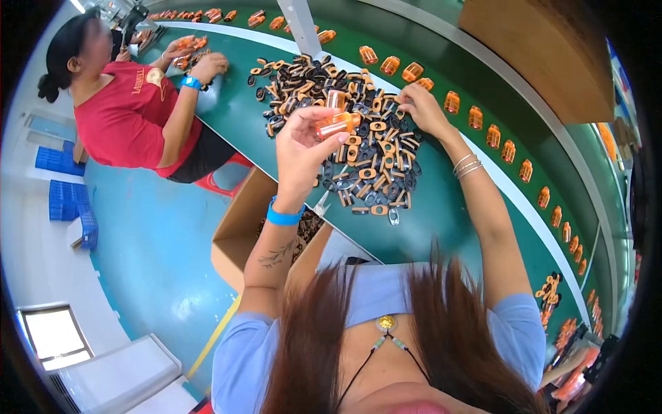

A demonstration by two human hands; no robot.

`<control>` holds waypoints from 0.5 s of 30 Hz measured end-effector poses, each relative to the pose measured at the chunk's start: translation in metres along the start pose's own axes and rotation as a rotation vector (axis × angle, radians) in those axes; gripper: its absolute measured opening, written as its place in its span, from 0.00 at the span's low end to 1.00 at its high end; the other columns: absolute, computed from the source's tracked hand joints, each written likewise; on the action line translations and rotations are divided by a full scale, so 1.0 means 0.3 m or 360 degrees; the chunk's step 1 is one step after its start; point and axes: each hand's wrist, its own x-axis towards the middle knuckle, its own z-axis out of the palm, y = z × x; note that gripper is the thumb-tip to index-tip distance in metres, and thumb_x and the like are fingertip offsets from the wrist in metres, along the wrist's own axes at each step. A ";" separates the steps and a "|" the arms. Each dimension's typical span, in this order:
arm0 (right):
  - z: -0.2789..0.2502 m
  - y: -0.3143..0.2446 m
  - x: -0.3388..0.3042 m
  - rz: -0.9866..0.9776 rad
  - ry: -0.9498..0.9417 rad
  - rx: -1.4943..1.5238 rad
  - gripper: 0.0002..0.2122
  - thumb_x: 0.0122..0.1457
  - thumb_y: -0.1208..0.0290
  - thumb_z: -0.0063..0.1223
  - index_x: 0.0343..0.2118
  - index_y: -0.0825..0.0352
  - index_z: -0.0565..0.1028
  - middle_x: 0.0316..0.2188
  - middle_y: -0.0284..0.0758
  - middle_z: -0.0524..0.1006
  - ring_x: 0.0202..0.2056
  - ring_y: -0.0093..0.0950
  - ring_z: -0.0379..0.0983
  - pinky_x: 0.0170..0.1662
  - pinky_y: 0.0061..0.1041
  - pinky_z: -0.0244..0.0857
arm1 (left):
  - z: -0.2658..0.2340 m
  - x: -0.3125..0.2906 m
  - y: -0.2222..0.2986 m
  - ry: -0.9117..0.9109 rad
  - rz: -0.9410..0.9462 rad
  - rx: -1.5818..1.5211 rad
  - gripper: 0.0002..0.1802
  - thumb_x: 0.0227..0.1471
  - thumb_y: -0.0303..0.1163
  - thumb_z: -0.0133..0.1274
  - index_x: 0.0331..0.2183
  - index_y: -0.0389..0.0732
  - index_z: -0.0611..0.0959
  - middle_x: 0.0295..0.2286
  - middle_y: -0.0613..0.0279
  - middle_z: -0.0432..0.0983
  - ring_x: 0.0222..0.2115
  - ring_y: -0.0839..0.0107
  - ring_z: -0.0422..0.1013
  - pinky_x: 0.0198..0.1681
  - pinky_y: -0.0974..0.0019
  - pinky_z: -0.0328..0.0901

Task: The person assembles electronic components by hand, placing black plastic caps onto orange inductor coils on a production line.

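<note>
My left hand [303, 138] is closed around clear orange plastic casings [336, 126], raised above the green worktable [431, 228]. One casing lies level between thumb and fingers, and another stands up behind it. Beneath spreads a heap of small black and tan oval parts [372, 155], some with clear faces. At the heap's far right edge is my right hand [419, 109], its fingers curled together. What those fingertips hold, if anything, is too small to make out.
A conveyor belt [462, 145] carrying a row of orange casings curves past the table's far side. A metal post [301, 27] rises behind the heap. On the left a co-worker in a red shirt [131, 124] handles orange casings. An open cardboard box [238, 238] stands beside my left arm.
</note>
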 end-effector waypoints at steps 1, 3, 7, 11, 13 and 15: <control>-0.019 -0.002 -0.010 0.0090 0.0037 0.0006 0.09 0.47 0.80 0.58 0.30 0.68 0.70 0.29 0.39 0.73 0.34 0.37 0.71 0.39 0.30 0.64 | 0.013 -0.014 -0.004 -0.0002 0.0109 0.0025 0.21 0.40 0.14 0.61 0.40 0.33 0.75 0.39 0.56 0.74 0.41 0.70 0.73 0.46 0.69 0.69; -0.079 -0.042 -0.042 0.0228 0.0181 0.0042 0.07 0.51 0.78 0.55 0.33 0.68 0.70 0.29 0.38 0.74 0.31 0.34 0.71 0.38 0.29 0.65 | 0.015 -0.035 -0.009 -0.0008 0.0244 0.0119 0.19 0.39 0.12 0.60 0.38 0.33 0.80 0.41 0.55 0.73 0.42 0.70 0.71 0.47 0.69 0.67; -0.233 -0.171 -0.300 0.0503 0.0211 0.0302 0.07 0.61 0.72 0.48 0.38 0.69 0.70 0.27 0.30 0.74 0.27 0.22 0.70 0.33 0.24 0.64 | 0.014 -0.093 0.053 -0.0073 0.0368 0.0481 0.20 0.40 0.13 0.59 0.40 0.35 0.81 0.40 0.58 0.70 0.42 0.71 0.67 0.47 0.69 0.64; -0.264 -0.280 -0.640 0.0885 -0.0068 0.0179 0.08 0.62 0.69 0.46 0.34 0.69 0.71 0.20 0.32 0.72 0.19 0.21 0.66 0.25 0.21 0.60 | 0.028 -0.107 0.091 -0.0244 0.0379 0.0389 0.19 0.41 0.13 0.58 0.39 0.35 0.82 0.40 0.58 0.69 0.44 0.69 0.66 0.48 0.68 0.64; -0.255 -0.305 -0.738 0.0949 -0.0133 0.0013 0.08 0.61 0.70 0.47 0.32 0.70 0.70 0.17 0.33 0.71 0.17 0.22 0.65 0.24 0.20 0.59 | 0.028 -0.105 0.098 -0.0305 0.0403 0.0401 0.19 0.41 0.13 0.58 0.39 0.35 0.82 0.40 0.58 0.69 0.44 0.70 0.66 0.48 0.68 0.64; -0.253 -0.333 -0.778 0.0860 0.0047 -0.0217 0.08 0.59 0.70 0.50 0.28 0.70 0.70 0.13 0.36 0.67 0.15 0.26 0.63 0.22 0.24 0.58 | 0.045 -0.110 0.101 -0.0358 0.0427 0.0423 0.19 0.41 0.13 0.59 0.39 0.35 0.82 0.40 0.58 0.69 0.44 0.70 0.66 0.48 0.68 0.64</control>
